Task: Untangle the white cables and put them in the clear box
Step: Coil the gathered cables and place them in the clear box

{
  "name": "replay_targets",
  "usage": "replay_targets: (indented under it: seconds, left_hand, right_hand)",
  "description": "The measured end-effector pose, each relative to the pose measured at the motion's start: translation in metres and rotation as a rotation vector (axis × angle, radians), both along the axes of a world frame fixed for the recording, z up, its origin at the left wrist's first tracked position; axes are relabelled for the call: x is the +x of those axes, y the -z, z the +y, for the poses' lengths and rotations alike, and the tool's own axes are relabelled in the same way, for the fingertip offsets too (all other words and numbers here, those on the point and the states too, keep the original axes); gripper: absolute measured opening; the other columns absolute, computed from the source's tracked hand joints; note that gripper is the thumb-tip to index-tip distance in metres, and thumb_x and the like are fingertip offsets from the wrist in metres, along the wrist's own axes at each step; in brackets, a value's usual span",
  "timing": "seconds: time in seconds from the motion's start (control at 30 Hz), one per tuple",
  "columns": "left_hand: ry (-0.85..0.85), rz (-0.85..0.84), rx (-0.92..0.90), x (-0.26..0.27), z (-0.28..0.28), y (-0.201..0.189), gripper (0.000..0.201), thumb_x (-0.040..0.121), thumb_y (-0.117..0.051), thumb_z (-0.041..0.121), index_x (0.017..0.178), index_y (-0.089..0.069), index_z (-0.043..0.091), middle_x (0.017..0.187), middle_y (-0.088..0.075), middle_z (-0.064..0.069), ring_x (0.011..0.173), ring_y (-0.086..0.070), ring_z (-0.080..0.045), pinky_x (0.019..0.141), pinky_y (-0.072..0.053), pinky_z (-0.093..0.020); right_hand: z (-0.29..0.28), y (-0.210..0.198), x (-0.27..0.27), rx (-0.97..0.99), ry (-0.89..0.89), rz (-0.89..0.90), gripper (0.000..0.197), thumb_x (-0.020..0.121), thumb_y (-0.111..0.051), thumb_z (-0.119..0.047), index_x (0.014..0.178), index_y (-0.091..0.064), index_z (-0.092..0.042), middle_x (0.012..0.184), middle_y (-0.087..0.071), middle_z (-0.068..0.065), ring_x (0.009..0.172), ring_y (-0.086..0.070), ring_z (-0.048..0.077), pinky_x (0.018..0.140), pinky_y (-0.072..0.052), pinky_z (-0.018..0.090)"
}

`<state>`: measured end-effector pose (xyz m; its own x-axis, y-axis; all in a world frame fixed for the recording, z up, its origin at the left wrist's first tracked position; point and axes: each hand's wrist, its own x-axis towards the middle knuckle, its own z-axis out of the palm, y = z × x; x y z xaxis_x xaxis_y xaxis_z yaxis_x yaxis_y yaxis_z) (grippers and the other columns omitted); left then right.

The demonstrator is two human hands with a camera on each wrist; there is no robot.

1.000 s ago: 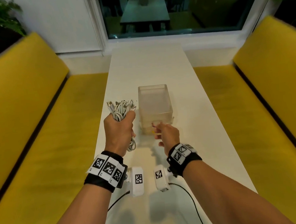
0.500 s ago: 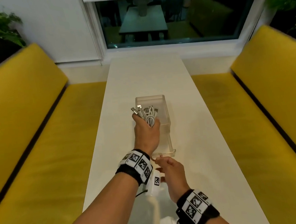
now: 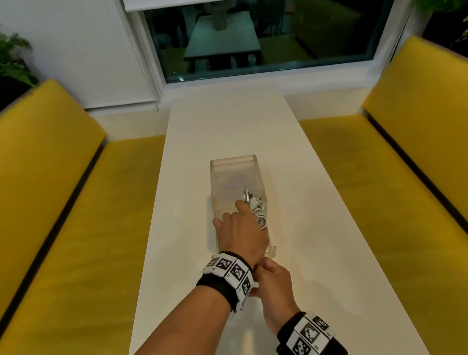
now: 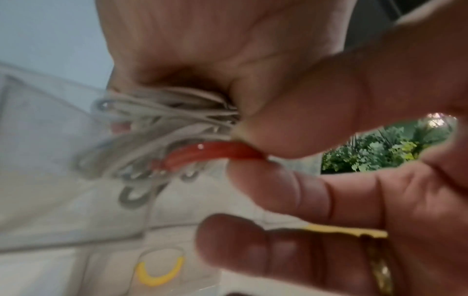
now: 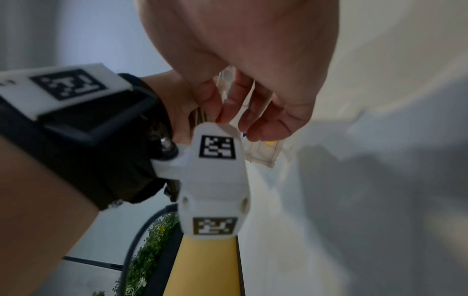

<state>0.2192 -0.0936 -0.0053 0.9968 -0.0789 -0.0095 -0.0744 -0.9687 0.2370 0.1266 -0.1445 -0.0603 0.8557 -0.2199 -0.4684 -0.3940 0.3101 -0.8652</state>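
The clear box (image 3: 232,160) lies lengthwise mid-table. My left hand (image 3: 238,231) reaches down into it, with the bundle of white cables (image 3: 260,213) by its forefinger against the right wall. In the left wrist view, the left hand (image 4: 235,144) pinches the looped white cables (image 4: 152,114) and their red rubber band (image 4: 210,153) between thumb and fingers, inside the clear box (image 4: 38,140). My right hand (image 3: 274,285) sits just behind the box's near end, fingers curled. The right wrist view shows the right hand (image 5: 228,112) with thumb and forefinger close together; what they hold is unclear.
A yellow rubber band (image 4: 159,274) lies in the small near compartment of the box. The long white table (image 3: 221,121) runs between two yellow benches (image 3: 44,210) (image 3: 412,174) to a dark window. A black wire hangs off my right wrist unit.
My left hand carried the cable bundle from left of the box over it and down inside. The right hand drew back from the box front to its near end.
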Motion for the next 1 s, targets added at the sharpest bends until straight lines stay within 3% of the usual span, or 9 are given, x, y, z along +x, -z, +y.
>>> replay_targets:
  seconds: [0.1,0.27,0.37,0.47,0.63,0.73,0.87,1.0]
  left_hand:
    - [0.064,-0.047,0.012,0.001,0.006,0.005,0.059,0.090,-0.054,0.049,0.130,-0.033,0.010,0.100,-0.072,-0.005,0.092,-0.067,-0.029,0.089,-0.040,-0.044]
    - [0.106,-0.097,-0.085,-0.003,0.016,0.007,0.080,0.090,-0.037,0.066,0.144,-0.016,0.011,0.088,-0.070,-0.006,0.072,-0.067,-0.028,0.074,-0.053,-0.041]
    - [0.128,-0.101,-0.059,-0.004,0.018,0.006,0.073,0.098,-0.023,0.064,0.154,-0.006,0.021,0.091,-0.067,-0.006,0.077,-0.067,-0.029,0.071,-0.053,-0.041]
    - [0.151,-0.111,-0.020,-0.007,0.018,0.004,0.057,0.102,-0.018,0.059,0.151,-0.019,0.028,0.094,-0.067,-0.007,0.081,-0.065,-0.030,0.067,-0.046,-0.037]
    - [0.144,-0.095,-0.007,-0.010,0.019,0.006,0.046,0.104,-0.017,0.055,0.132,-0.039,0.026,0.096,-0.068,-0.005,0.084,-0.064,-0.029,0.069,-0.046,-0.037]
    - [0.128,-0.112,-0.024,-0.009,0.019,0.004,0.048,0.104,-0.017,0.052,0.123,-0.048,0.020,0.091,-0.070,-0.005,0.082,-0.063,-0.028,0.069,-0.043,-0.037]
    - [0.070,-0.081,-0.095,-0.008,0.015,0.003,0.051,0.104,-0.022,0.052,0.125,-0.054,0.018,0.099,-0.068,-0.006,0.094,-0.062,-0.028,0.075,-0.046,-0.038]
    - [0.053,-0.036,-0.040,-0.005,0.013,0.000,0.050,0.106,-0.020,0.049,0.115,-0.055,0.014,0.100,-0.072,-0.008,0.091,-0.067,-0.031,0.072,-0.045,-0.037]
  right_hand:
    - [-0.001,-0.001,0.000,0.007,0.011,0.009,0.018,0.089,-0.057,0.000,0.079,-0.071,-0.004,0.082,-0.074,0.015,0.075,-0.064,0.022,0.058,-0.047,0.034]
    - [-0.001,-0.003,-0.001,0.050,0.020,0.005,0.010,0.089,-0.066,-0.004,0.088,-0.075,-0.001,0.084,-0.075,0.012,0.076,-0.065,0.019,0.059,-0.047,0.033]
    - [-0.002,-0.003,0.000,0.057,0.031,0.002,0.011,0.089,-0.065,-0.004,0.083,-0.074,-0.002,0.084,-0.075,0.015,0.076,-0.065,0.021,0.060,-0.048,0.034]
    - [-0.004,-0.004,0.001,0.060,0.039,0.000,0.013,0.089,-0.064,-0.003,0.081,-0.074,-0.003,0.086,-0.075,0.019,0.076,-0.065,0.021,0.061,-0.049,0.034]
    - [-0.003,-0.006,0.000,0.068,0.042,-0.005,0.013,0.089,-0.063,0.000,0.081,-0.072,0.002,0.086,-0.074,0.023,0.077,-0.067,0.023,0.062,-0.052,0.032]
    - [-0.003,-0.007,0.002,0.081,0.057,-0.011,0.014,0.089,-0.062,0.002,0.078,-0.070,0.003,0.084,-0.073,0.022,0.076,-0.068,0.024,0.063,-0.054,0.033]
    - [-0.006,-0.010,0.004,0.093,0.056,-0.017,0.014,0.090,-0.061,0.003,0.077,-0.069,0.003,0.080,-0.072,0.020,0.074,-0.068,0.024,0.064,-0.054,0.034]
    - [-0.005,-0.012,0.004,0.088,0.053,-0.016,0.015,0.089,-0.060,0.004,0.076,-0.067,0.002,0.077,-0.070,0.017,0.072,-0.067,0.021,0.064,-0.055,0.034]
